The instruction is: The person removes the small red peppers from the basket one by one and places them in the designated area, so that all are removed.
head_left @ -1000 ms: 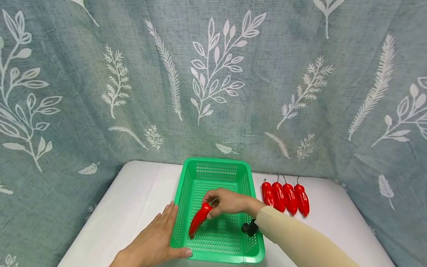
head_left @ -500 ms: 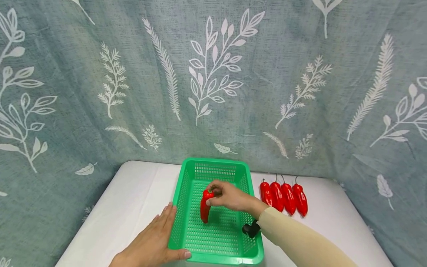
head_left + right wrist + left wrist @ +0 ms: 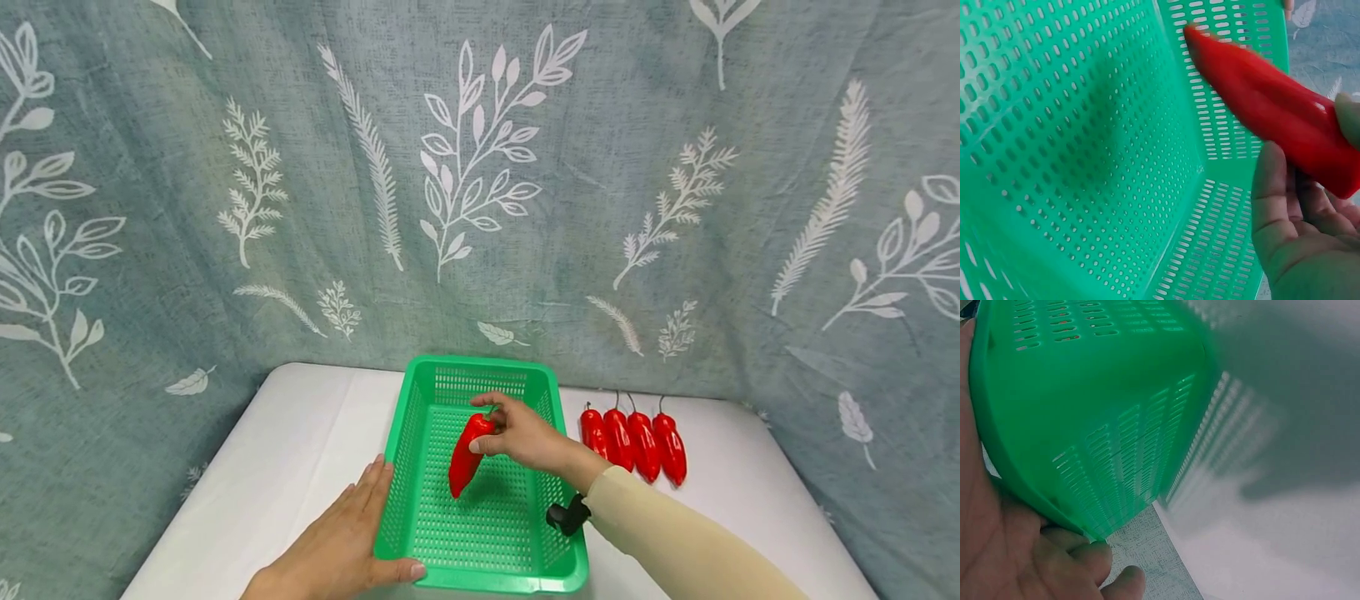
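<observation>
My right hand (image 3: 521,433) pinches a glossy red chili pepper (image 3: 467,462) near its stem end, over the inside of a green plastic basket (image 3: 495,581). The pepper leans, its tip pointing down toward the near left of the basket. In the right wrist view the thumb and fingers (image 3: 1269,194) flank the pepper's wide end, with the perforated basket floor behind it. At the basket's near left corner rests my left hand (image 3: 330,533), fingers stretched along the left rim and thumb on the front rim. The left wrist view has its fingers right at the rim.
Several red peppers (image 3: 670,450) lie in a row on the white tabletop (image 3: 300,433), right of the basket. A black wrist device (image 3: 566,517) sits under the right forearm, overlapping the basket's right wall. Behind the table hangs a leaf-patterned grey-green cloth (image 3: 375,333).
My right hand has drawn the pepper up and a little toward the back right; the pepper swung to near upright, then tilted again. The left hand keeps its place on the rim.
</observation>
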Action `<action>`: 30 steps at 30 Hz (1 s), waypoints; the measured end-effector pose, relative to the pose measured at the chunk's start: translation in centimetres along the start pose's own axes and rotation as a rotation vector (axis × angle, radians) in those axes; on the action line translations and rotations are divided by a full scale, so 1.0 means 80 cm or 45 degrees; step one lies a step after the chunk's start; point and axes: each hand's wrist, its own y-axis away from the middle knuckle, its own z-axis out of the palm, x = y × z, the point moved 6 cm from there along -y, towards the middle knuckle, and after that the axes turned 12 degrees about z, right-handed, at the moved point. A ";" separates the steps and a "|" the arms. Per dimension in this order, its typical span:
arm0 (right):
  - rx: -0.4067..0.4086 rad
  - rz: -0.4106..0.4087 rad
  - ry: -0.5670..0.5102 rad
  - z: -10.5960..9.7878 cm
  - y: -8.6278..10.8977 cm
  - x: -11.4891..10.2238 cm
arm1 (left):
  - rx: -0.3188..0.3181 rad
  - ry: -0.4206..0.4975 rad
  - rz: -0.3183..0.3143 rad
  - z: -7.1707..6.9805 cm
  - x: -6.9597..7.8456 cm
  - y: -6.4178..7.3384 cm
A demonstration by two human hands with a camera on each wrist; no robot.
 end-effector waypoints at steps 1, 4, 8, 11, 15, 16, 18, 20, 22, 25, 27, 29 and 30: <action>0.009 0.008 0.004 -0.001 0.001 0.000 | -0.005 0.008 -0.004 0.001 0.000 0.000; 0.066 0.010 0.015 -0.006 0.005 -0.002 | -0.010 0.014 -0.010 0.002 0.000 0.001; 0.167 -0.035 -0.005 -0.017 0.009 -0.007 | -0.002 -0.004 -0.003 0.001 0.000 0.000; 0.182 -0.062 -0.098 -0.024 0.012 -0.010 | 0.001 -0.014 0.006 0.001 0.000 -0.001; 0.174 -0.069 -0.233 -0.033 0.017 -0.014 | -0.001 -0.013 0.006 0.002 -0.001 0.000; 0.187 -0.071 -0.250 -0.036 0.019 -0.016 | -0.001 -0.014 0.008 0.002 -0.001 -0.001; 0.227 -0.070 -0.269 -0.042 0.023 -0.019 | 0.000 -0.008 0.008 0.001 -0.001 -0.001; 0.279 -0.056 -0.276 -0.050 0.027 -0.022 | -0.004 0.005 0.008 0.001 -0.001 -0.001; 0.330 -0.039 -0.277 -0.059 0.033 -0.022 | -0.008 0.021 0.007 0.001 -0.001 -0.002; 0.397 -0.011 -0.261 -0.074 0.042 -0.021 | -0.011 0.039 0.007 0.000 -0.001 -0.002; 0.415 0.013 -0.252 -0.085 0.048 -0.017 | -0.009 0.040 0.013 -0.001 -0.001 -0.003; 0.423 0.033 -0.221 -0.095 0.054 -0.013 | 0.002 0.031 0.021 -0.002 0.000 -0.002; 0.428 0.045 -0.197 -0.100 0.058 -0.011 | 0.009 0.026 0.026 -0.002 0.000 -0.002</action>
